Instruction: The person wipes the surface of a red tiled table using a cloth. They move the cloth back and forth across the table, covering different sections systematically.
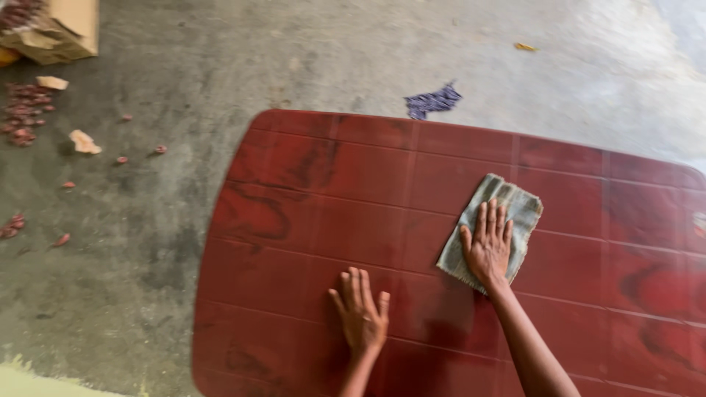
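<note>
A dark red plastic table top (309, 191) with raised grid lines fills the middle and right of the head view. My right hand (487, 246) lies flat, fingers spread, pressing a grey-green cloth (518, 209) onto the red surface. My left hand (360, 312) rests flat on the bare red surface to the left of the cloth, fingers apart, holding nothing.
The grey concrete floor (220, 66) surrounds the table. A cardboard box (62, 29) sits at the top left with scattered reddish bits (26, 110) and pale scraps (84, 142) near it. A dark blue scrap (434, 101) lies just beyond the table's far edge.
</note>
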